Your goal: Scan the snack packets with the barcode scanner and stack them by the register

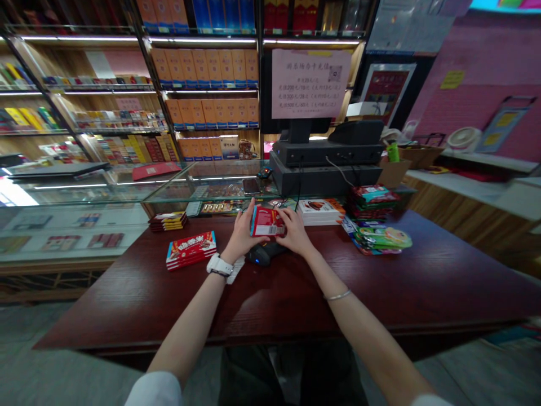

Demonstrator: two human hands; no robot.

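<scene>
Between both hands I hold up a red and blue snack packet [269, 221], its white barcode label facing me. My left hand [240, 234] grips its left edge, the thumb along the bottom; my right hand [293, 230] is closed on its right edge. Under the packet lies a black barcode scanner [262, 255] with a small blue light, partly hidden by the hands. Left of my left hand is a neat stack of red snack packets [191, 249]. A strip of white paper [235, 270] lies beneath my left wrist.
Behind the hands stand a glass display case [203, 183] and a black cash register [325, 175]. White boxes [319, 211], dark red packets [372, 200] and green packets [382, 238] are piled on the right. Small yellow-and-red packets [168, 220] sit at the left on the brown table [338, 316].
</scene>
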